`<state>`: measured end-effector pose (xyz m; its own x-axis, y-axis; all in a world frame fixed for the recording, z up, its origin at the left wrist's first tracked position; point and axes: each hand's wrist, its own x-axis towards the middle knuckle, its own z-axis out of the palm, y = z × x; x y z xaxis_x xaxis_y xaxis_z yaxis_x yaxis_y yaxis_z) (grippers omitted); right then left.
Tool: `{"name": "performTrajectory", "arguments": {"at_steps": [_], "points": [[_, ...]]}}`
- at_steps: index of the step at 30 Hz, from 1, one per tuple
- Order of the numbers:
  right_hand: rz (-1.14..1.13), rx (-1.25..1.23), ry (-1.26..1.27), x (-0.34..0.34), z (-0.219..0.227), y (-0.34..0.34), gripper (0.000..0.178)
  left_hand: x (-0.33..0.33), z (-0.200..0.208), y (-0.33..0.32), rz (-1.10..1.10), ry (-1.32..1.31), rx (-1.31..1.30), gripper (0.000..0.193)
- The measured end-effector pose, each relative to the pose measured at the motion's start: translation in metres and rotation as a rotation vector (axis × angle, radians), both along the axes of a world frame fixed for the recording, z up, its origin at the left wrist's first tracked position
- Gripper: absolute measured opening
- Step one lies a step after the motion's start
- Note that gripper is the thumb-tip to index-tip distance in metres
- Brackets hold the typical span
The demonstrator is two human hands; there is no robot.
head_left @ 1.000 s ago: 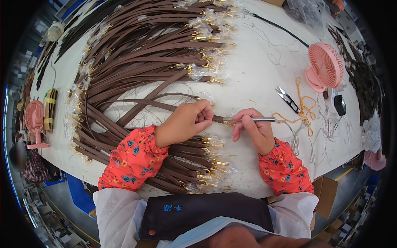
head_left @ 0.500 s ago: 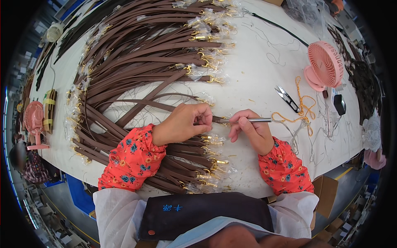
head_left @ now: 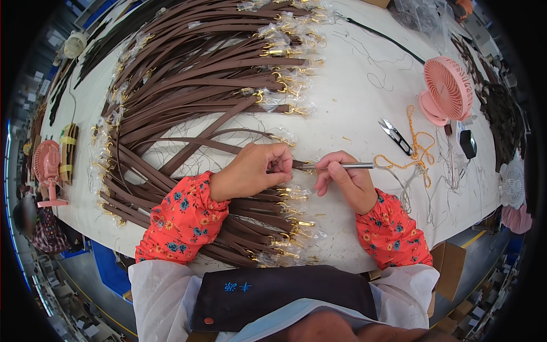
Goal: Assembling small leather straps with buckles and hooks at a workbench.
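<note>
My left hand (head_left: 250, 171) is closed, thumb and finger pinched on the end of a brown strap (head_left: 298, 164) that shows just past its fingertips. Facing it from the right, my right hand (head_left: 348, 181) grips a slim silver pen-shaped tool (head_left: 359, 165) with a grey cord (head_left: 405, 188) trailing from its back end. The tool's thin tip points left and meets or nearly meets the strap end; contact is too small to tell. Around and under my left hand lie many brown straps (head_left: 188, 151) with gold clasps (head_left: 305, 223) in clear plastic wrap.
Black-handled thread snips (head_left: 397, 137) and an orange twisted cord (head_left: 419, 151) lie to the right. Beyond them stands a pink fan (head_left: 447, 88). Another pink fan (head_left: 47, 165) is at the left edge. Loose threads (head_left: 373, 62) are scattered over the white tabletop (head_left: 347, 122).
</note>
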<state>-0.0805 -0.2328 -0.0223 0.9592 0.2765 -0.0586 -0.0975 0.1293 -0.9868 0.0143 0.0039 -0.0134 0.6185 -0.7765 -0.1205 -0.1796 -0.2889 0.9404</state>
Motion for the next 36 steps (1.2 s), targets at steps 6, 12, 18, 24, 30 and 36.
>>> {"name": "performTrajectory", "arguments": {"at_steps": [6, 12, 18, 24, 30, 36], "points": [[-0.001, 0.000, -0.003, 0.000, 0.000, 0.000, 0.030, 0.000, 0.000, 0.000, -0.003, -0.008, 0.009, 0.015], [-0.001, -0.004, -0.001, 0.000, 0.001, 0.000, 0.030, 0.000, -0.002, 0.000, 0.001, 0.008, -0.003, 0.016], [-0.013, 0.000, -0.015, -0.001, 0.002, 0.001, 0.030, 0.001, -0.001, 0.003, -0.063, -0.013, 0.001, 0.017], [-0.076, 0.020, -0.051, -0.001, 0.002, 0.000, 0.030, -0.002, 0.004, -0.002, 0.064, -0.400, 0.058, 0.019], [-0.149, 0.049, -0.095, -0.002, 0.001, 0.001, 0.029, 0.000, -0.001, 0.001, -0.013, -0.667, 0.051, 0.019], [-0.163, 0.034, -0.142, -0.002, -0.001, 0.001, 0.028, -0.006, 0.002, -0.003, -0.016, -0.830, 0.066, 0.020]]}}
